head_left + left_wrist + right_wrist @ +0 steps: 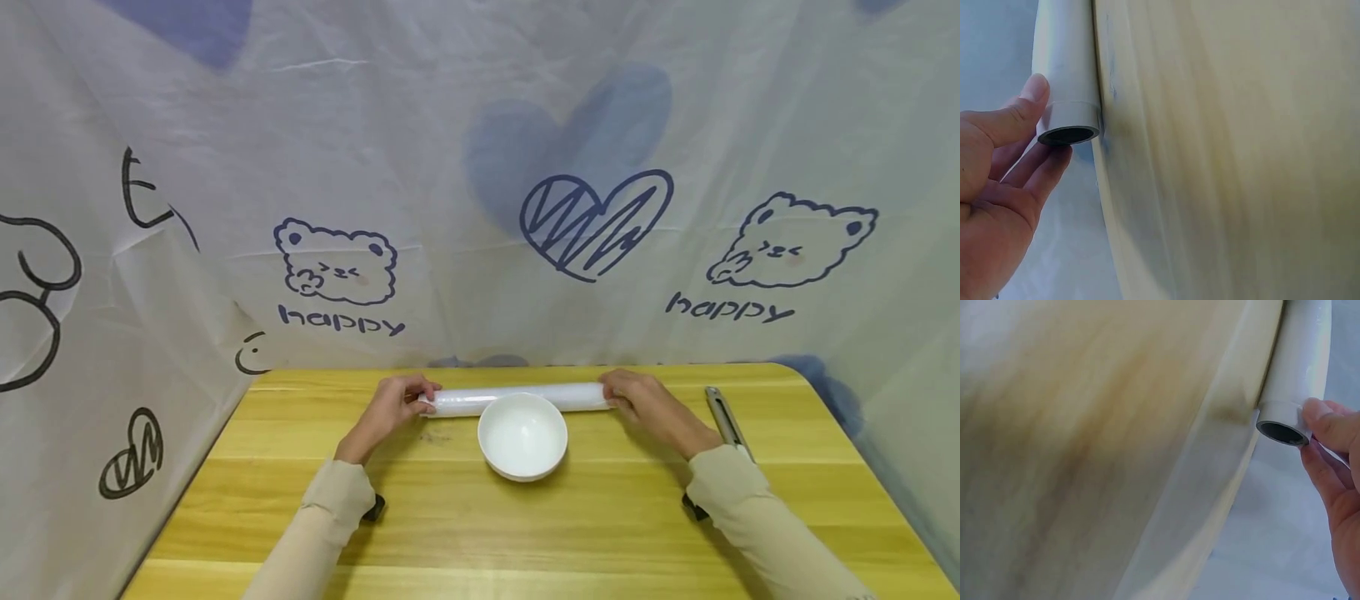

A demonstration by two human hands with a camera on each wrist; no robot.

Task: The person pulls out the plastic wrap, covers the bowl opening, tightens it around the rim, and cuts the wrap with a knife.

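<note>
A white roll of plastic wrap (457, 402) lies crosswise near the table's far edge, behind a white bowl (523, 437). At its left end, my left hand (396, 402) pinches the roll between thumb and fingers. The left wrist view shows the thumb on top of the roll (1067, 53) and fingertips beneath its hollow tube end. My right hand (647, 407) grips the opposite end. In the right wrist view the thumb presses the side of the roll (1297, 356), with a finger at the rim of its dark opening. The bowl appears to hold nothing.
On the right, a grey utility knife (724, 418) lies on the yellow wood-grain table (480, 533), partly hidden by my right sleeve. A white curtain (450, 183) with printed hearts and bears hangs behind the table and along both sides.
</note>
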